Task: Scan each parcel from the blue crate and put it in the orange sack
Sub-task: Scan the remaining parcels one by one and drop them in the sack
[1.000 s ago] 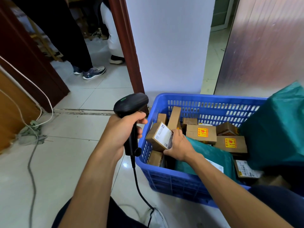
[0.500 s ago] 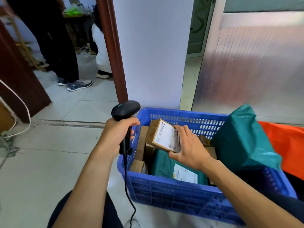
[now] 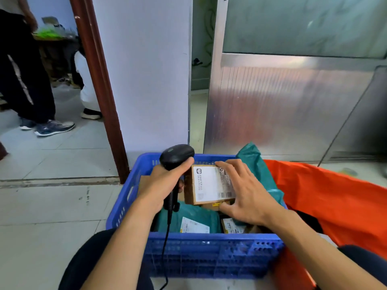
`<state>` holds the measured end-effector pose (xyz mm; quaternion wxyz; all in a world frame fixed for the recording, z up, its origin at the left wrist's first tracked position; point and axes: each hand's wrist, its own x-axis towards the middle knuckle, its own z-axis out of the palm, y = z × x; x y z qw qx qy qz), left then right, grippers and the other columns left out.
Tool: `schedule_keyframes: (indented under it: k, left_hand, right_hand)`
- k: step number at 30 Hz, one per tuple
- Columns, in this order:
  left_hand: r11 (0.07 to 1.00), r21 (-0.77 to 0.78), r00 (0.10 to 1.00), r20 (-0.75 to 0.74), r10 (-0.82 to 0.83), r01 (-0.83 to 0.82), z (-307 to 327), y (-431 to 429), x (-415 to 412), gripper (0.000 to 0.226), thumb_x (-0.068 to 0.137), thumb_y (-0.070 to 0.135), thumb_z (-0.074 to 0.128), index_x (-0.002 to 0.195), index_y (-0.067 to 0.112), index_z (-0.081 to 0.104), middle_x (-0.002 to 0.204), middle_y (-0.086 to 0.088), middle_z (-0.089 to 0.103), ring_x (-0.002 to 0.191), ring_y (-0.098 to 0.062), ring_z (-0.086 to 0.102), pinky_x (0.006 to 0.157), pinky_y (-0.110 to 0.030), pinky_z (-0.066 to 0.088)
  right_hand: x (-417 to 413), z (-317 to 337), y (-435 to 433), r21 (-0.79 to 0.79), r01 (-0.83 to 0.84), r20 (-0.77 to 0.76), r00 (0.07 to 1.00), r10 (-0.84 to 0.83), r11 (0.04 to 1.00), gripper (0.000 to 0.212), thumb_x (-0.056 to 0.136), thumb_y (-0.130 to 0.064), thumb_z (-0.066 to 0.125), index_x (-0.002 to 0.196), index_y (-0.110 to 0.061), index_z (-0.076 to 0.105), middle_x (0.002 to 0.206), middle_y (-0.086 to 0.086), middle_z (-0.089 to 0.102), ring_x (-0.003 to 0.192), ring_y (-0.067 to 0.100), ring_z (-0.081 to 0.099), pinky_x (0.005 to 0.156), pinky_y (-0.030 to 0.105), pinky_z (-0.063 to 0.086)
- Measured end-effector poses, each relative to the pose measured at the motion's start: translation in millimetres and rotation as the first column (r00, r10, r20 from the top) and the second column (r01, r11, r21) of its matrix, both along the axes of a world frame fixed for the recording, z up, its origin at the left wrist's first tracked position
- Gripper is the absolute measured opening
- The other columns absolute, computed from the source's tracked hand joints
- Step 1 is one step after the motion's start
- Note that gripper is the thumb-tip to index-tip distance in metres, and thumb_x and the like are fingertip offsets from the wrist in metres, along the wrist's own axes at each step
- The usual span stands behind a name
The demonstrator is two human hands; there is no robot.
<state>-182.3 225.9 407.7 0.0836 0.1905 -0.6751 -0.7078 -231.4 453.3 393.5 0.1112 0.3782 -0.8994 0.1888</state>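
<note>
Hovering above blue crate (image 3: 209, 253): pinching cardboard parcel (image 3: 189, 190) by edges with right hand (image 3: 248, 197), label (image 3: 207, 181) up; gripping scanner (image 3: 177, 155) with left hand (image 3: 164, 185) just beside. Aim at barcode (image 3: 225, 194) near lower edge, fingers (image 3: 229, 166) off label. Next: orange sack (image 3: 335, 197), right.

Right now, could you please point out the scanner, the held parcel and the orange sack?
scanner (image 3: 177, 156): head view, on its black head.
held parcel (image 3: 209, 185): head view, on its white label.
orange sack (image 3: 335, 195): head view, on its open cloth side.

A white wall (image 3: 146, 80) stands between a brown door frame (image 3: 100, 91) and a metal door (image 3: 282, 114).
</note>
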Motion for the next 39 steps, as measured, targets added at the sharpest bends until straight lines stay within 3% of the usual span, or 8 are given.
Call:
schedule_keyframes:
  k: [6, 11, 15, 18, 22, 27, 31, 39]
  left_hand:
    - [0.974, -0.029, 0.974, 0.043, -0.223, 0.224, 5, 39, -3, 0.037, 0.074, 0.055, 0.085, 0.082, 0.019, 0.077, 0.064, -0.001, 0.066, 0.056, -0.015, 0.056, 0.06, -0.031, 0.046]
    - [0.972, -0.116, 0.979, 0.057, -0.198, 0.203, 4, 63, -3, 0.023, 0.079, 0.034, 0.089, 0.091, 0.018, 0.079, 0.064, -0.001, 0.068, 0.056, -0.015, 0.056, 0.059, -0.031, 0.047]
    - [0.989, 0.045, 0.988, 0.066, -0.142, 0.139, 1, 70, -7, 0.032, 0.082, 0.032, 0.087, 0.098, 0.007, 0.077, 0.075, -0.011, 0.07, 0.054, -0.016, 0.055, 0.054, -0.029, 0.048]
    - [0.979, 0.173, 0.99, 0.069, -0.121, 0.108, -4, 73, -14, 0.039, 0.08, 0.035, 0.088, 0.103, 0.004, 0.076, 0.079, -0.011, 0.073, 0.055, -0.016, 0.056, 0.056, -0.03, 0.05]
    - [0.957, 0.229, 0.979, 0.057, -0.197, 0.179, -13, 78, -20, 0.051, 0.073, 0.039, 0.091, 0.108, 0.004, 0.078, 0.094, -0.015, 0.077, 0.06, -0.018, 0.057, 0.062, -0.034, 0.051]
    - [0.954, 0.189, 0.968, 0.046, -0.247, 0.234, -18, 83, -19, 0.042, 0.078, 0.041, 0.086, 0.104, 0.009, 0.08, 0.087, -0.009, 0.079, 0.063, -0.018, 0.056, 0.068, -0.035, 0.049]
    - [0.947, 0.166, 0.957, 0.053, -0.286, 0.274, -21, 81, -16, 0.041, 0.076, 0.046, 0.086, 0.095, 0.009, 0.082, 0.075, -0.01, 0.07, 0.06, -0.018, 0.055, 0.066, -0.035, 0.048]
    - [0.963, 0.218, 0.983, 0.048, -0.175, 0.16, -24, 67, -24, 0.025, 0.088, 0.018, 0.078, 0.107, 0.004, 0.07, 0.063, -0.006, 0.059, 0.053, -0.017, 0.054, 0.058, -0.031, 0.049]
  right_hand:
    - [8, 13, 37, 0.1, 0.062, -0.096, 0.994, -0.052, 0.993, 0.095, 0.069, -0.063, 0.046, 0.154, -0.026, 0.03, 0.144, -0.002, 0.034, 0.138, 0.018, 0.033, 0.119, 0.041, 0.032]
    - [3, 8, 61, 0.091, 0.083, -0.118, 0.99, -0.072, 0.992, 0.088, 0.076, -0.043, 0.064, 0.155, -0.032, 0.026, 0.154, -0.002, 0.027, 0.147, 0.018, 0.02, 0.121, 0.027, 0.005]
    - [-2, -2, 71, -0.078, 0.201, -0.038, 0.978, -0.205, 0.976, 0.089, 0.083, -0.05, 0.063, 0.158, -0.022, 0.022, 0.158, -0.001, 0.025, 0.147, 0.017, 0.028, 0.122, 0.041, 0.03]
    - [-2, -2, 68, -0.284, 0.421, 0.319, 0.889, -0.329, 0.862, 0.083, 0.093, -0.043, 0.067, 0.157, -0.02, 0.02, 0.149, 0.0, 0.038, 0.137, 0.015, 0.042, 0.114, 0.042, 0.04]
    - [7, -2, 57, -0.475, 0.561, 0.709, 0.7, -0.083, 0.677, 0.068, 0.094, -0.068, 0.049, 0.149, -0.028, 0.041, 0.133, -0.008, 0.064, 0.124, 0.013, 0.061, 0.11, 0.046, 0.046]
    - [17, -1, 47, -0.601, 0.64, 0.777, 0.608, 0.163, 0.479, 0.063, 0.093, -0.061, 0.058, 0.14, -0.021, 0.048, 0.117, -0.005, 0.074, 0.102, 0.007, 0.073, 0.085, 0.033, 0.061]
    - [12, 1, 42, -0.627, 0.632, 0.778, 0.536, 0.329, 0.455, 0.061, 0.083, -0.058, 0.067, 0.135, -0.026, 0.057, 0.116, -0.004, 0.076, 0.106, 0.015, 0.074, 0.096, 0.047, 0.057]
    - [-14, -19, 36, -0.592, 0.678, 0.797, 0.574, 0.188, 0.437, 0.037, 0.09, -0.027, 0.076, 0.122, -0.018, 0.061, 0.11, 0.0, 0.078, 0.094, 0.014, 0.076, 0.075, 0.031, 0.061]
